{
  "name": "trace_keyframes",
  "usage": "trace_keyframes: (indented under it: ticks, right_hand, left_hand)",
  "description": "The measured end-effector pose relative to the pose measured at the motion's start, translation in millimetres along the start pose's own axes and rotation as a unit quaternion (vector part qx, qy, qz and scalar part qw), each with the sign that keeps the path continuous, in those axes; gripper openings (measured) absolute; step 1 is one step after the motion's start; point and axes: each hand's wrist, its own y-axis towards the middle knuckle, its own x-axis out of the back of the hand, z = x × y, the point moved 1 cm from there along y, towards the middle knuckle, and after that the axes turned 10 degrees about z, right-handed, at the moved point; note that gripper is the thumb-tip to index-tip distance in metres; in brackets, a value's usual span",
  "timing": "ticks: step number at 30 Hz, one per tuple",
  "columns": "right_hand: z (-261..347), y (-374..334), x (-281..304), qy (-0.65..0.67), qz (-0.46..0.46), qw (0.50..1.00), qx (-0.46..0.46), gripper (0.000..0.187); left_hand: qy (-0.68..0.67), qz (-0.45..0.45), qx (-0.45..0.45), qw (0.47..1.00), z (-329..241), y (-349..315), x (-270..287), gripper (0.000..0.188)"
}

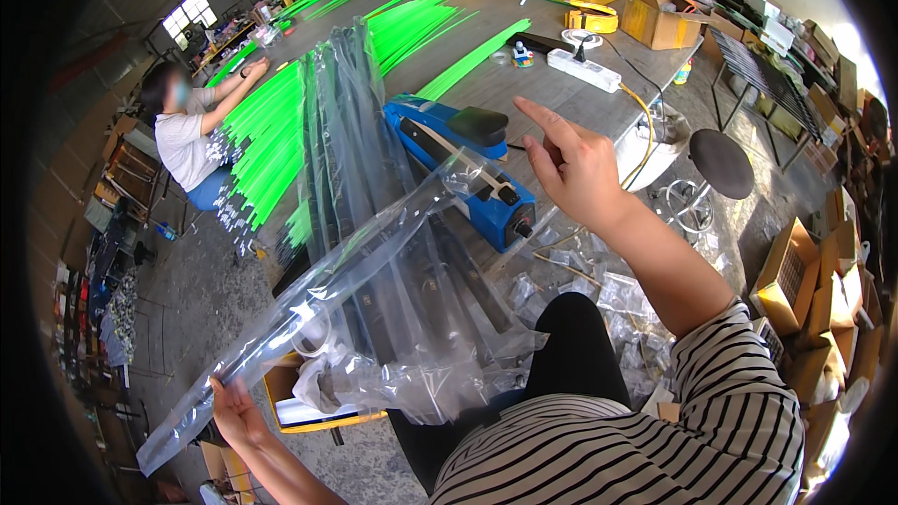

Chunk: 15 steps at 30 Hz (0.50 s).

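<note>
My left hand (238,414), low on the left, has its fingers closed on the lower part of a long clear plastic sleeve (323,301). The sleeve slants up to the right, and its upper end lies over a blue heat sealer (500,226) with a black padded arm (479,126). Right of the sealer, my right hand (578,164) hangs above the table with its index finger stretched out and nothing in it. Behind the sleeve, several bagged long dark pieces (348,145) lie across the table edge towards my lap.
Bright green rods (281,136) cover the table's left side, where a co-worker (187,136) sits. A white power strip (584,70) and cardboard boxes (659,11) stand at the far right. A round stool (720,164) and plastic scraps (631,304) are on the right. A yellow-edged box (327,425) sits below.
</note>
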Motion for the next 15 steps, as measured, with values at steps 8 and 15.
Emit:
trace_keyframes:
  ticks: [8,15]
  right_hand:
    - [-6.7,-2.1,0.6,-0.047,0.016,0.993,0.110,0.034]
    - [-10.7,-5.5,-3.3,-0.014,0.001,0.991,0.136,0.035]
  left_hand:
    - [-0.002,0.017,0.011,1.000,0.7,5.4,-5.6,0.016]
    - [-0.010,0.048,0.010,0.999,4.1,17.0,9.0,0.016]
